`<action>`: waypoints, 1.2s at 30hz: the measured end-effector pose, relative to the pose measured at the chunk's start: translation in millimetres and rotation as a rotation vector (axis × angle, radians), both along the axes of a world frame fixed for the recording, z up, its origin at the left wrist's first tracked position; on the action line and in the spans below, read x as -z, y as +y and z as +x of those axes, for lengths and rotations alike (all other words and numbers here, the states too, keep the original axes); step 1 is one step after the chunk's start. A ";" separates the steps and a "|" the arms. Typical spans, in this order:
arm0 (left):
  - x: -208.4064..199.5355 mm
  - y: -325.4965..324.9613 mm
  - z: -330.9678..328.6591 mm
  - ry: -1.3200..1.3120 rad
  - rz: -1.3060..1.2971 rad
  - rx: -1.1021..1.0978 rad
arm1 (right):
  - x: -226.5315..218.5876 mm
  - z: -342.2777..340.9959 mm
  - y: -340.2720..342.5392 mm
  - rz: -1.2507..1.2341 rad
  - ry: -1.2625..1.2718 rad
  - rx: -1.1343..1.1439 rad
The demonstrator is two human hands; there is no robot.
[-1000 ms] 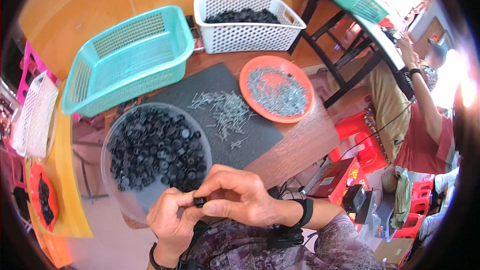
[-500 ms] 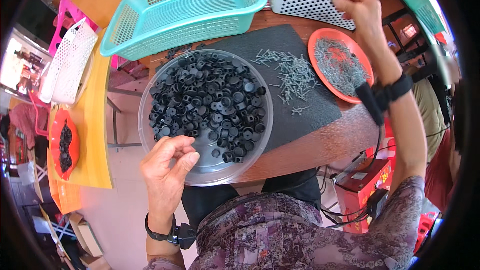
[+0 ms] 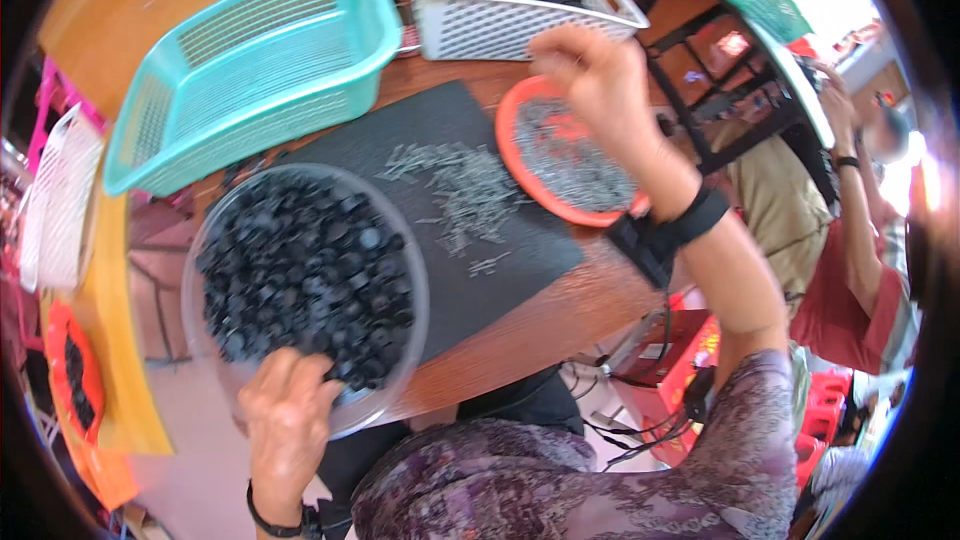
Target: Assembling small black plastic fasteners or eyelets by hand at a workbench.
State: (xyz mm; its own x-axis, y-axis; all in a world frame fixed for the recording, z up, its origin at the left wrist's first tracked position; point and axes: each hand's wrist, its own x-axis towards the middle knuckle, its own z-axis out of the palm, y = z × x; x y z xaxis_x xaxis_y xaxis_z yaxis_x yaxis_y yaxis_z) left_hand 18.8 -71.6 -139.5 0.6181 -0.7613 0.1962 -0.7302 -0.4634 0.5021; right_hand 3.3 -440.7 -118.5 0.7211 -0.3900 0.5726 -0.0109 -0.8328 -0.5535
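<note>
Drawn back from the white basket (image 3: 520, 5), the right hand (image 3: 600, 80) now hovers, fingers loosely curled, over the orange plate (image 3: 515, 155) of small metal pins, while the left hand (image 3: 290, 415) dips bunched fingers among glossy black caps heaped in the clear bowl (image 3: 410, 330).

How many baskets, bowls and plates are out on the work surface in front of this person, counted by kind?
Slotted plastic baskets: 2, a turquoise one and a white one
Clear round plastic bowl of small black parts: 1
Orange round plate of thin metal pins: 1
Total: 4
</note>
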 end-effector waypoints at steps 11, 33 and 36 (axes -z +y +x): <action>1.8 4.9 -2.7 0.308 -0.299 -0.241 | 49.7 -87.7 82.0 -0.222 0.172 -0.317; -10.5 1.9 -16.7 0.981 -0.968 -0.285 | 36.2 -65.8 105.1 -0.095 0.121 -0.394; -5.5 1.2 -14.1 1.177 -1.073 -0.165 | 20.1 -69.7 124.6 0.175 0.121 -0.344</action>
State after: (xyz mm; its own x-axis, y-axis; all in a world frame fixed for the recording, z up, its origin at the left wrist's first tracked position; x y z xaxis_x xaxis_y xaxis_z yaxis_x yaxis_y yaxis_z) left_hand 4.7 -70.4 -134.0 0.8622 -0.5039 -0.0515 0.3005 0.4270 0.8529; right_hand -66.4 -316.1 -138.6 0.8848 -0.1984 0.4216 0.1779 -0.6923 -0.6993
